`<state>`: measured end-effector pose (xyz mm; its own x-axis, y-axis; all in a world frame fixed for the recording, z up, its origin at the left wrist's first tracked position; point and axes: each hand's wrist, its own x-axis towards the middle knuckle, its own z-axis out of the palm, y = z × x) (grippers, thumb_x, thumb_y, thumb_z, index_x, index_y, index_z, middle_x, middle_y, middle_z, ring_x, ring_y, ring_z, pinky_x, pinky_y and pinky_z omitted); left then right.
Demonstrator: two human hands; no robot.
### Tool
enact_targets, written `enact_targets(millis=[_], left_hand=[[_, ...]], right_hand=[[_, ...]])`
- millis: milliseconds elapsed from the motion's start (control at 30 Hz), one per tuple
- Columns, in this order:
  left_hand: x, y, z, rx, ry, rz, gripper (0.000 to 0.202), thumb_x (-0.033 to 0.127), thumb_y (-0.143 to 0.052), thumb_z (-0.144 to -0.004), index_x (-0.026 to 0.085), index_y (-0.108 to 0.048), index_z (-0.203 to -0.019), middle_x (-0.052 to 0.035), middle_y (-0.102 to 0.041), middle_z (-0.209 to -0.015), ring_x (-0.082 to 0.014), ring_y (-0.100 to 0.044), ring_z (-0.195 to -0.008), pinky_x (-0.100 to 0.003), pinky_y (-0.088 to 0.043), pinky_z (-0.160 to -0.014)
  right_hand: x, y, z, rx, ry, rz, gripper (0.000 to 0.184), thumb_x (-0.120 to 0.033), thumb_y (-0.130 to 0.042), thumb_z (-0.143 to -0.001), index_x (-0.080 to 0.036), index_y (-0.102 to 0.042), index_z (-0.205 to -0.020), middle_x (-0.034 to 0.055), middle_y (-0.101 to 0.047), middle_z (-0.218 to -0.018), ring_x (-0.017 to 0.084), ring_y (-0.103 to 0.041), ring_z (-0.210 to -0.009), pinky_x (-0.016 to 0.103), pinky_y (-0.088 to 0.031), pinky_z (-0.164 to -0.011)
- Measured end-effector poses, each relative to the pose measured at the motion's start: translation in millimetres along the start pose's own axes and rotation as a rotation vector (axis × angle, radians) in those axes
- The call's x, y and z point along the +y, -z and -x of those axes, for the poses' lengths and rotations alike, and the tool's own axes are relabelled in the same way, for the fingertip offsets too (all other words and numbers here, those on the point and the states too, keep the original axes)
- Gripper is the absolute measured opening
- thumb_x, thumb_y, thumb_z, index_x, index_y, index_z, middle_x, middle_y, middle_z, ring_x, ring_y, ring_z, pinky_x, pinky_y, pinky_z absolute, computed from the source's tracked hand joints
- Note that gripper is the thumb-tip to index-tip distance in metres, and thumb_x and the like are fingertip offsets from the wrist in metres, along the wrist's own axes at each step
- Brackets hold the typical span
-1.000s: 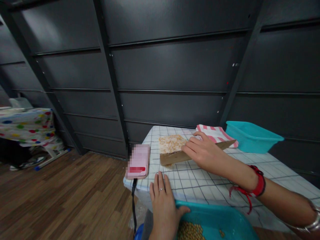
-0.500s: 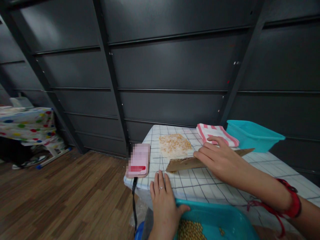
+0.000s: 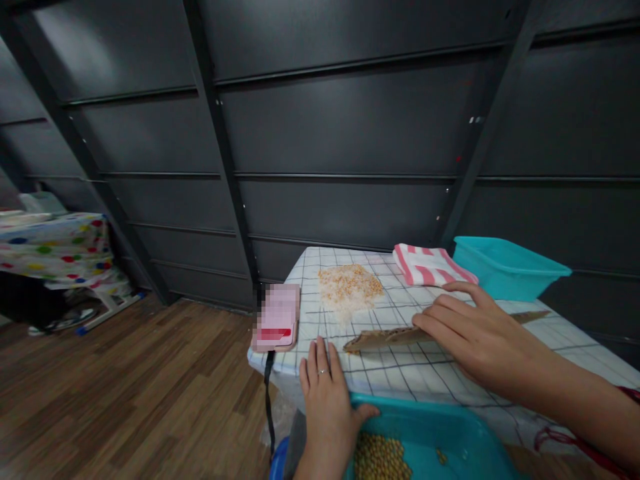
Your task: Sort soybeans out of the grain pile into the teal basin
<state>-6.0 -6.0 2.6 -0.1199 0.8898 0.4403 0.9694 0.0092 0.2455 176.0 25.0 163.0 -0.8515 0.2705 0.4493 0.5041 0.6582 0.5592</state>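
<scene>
My right hand (image 3: 475, 333) grips the upper edge of a strip of cardboard (image 3: 385, 339), tilted low over the checked tablecloth. Beyond its torn left end lies a flat pile of yellow and whitish grains (image 3: 353, 290), with a pale trail toward me. My left hand (image 3: 327, 413), wearing a ring, lies flat with fingers stretched on the cloth at the table's near edge. Its thumb rests over the rim of a turquoise bin (image 3: 430, 407) just below the edge. Tan beans (image 3: 380, 459) fill the bin's left part; the near side is cut off by the frame.
A pink phone (image 3: 279, 313) with a black strap lies at the table's left edge. At the back right are a folded pink-striped towel (image 3: 430, 265) and another turquoise bin (image 3: 505, 270). A dark panelled wall (image 3: 340, 127) stands behind; a dotted-cloth table (image 3: 55, 253) is far left.
My right hand has drawn the cardboard toward me and to the right, away from the pile, and it leans lower. My left hand has stayed in place.
</scene>
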Motion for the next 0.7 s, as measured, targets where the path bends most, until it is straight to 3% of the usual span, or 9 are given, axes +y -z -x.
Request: enact_targets(millis=[300,700], left_hand=[[3.4,6.7,-1.7,-0.074,0.018,-0.014,0.097,0.047,-0.072,-0.041,0.006,-0.036,-0.121,-0.0214,-0.031,-0.131,-0.0349,-0.028,-0.121,-0.053,-0.027,-0.096],[3.5,7.6,-1.6,-0.054,0.013,-0.018,0.098,0.047,-0.072,-0.040,0.006,-0.036,-0.121,-0.0211,-0.033,-0.130,-0.0346,-0.029,-0.120,-0.053,-0.028,-0.096]], right_hand=[[1.2,2.6,4.4,0.029,-0.018,0.009,0.028,-0.006,-0.030,-0.081,-0.014,-0.057,-0.077,0.0056,-0.057,-0.067,0.018,-0.048,-0.066,0.042,-0.031,-0.076],[-1.0,2.5,2.8,0.028,-0.001,0.009,0.032,-0.005,-0.026,-0.081,-0.014,-0.057,-0.076,0.0049,-0.057,-0.065,0.018,-0.048,-0.064,0.039,-0.030,-0.073]])
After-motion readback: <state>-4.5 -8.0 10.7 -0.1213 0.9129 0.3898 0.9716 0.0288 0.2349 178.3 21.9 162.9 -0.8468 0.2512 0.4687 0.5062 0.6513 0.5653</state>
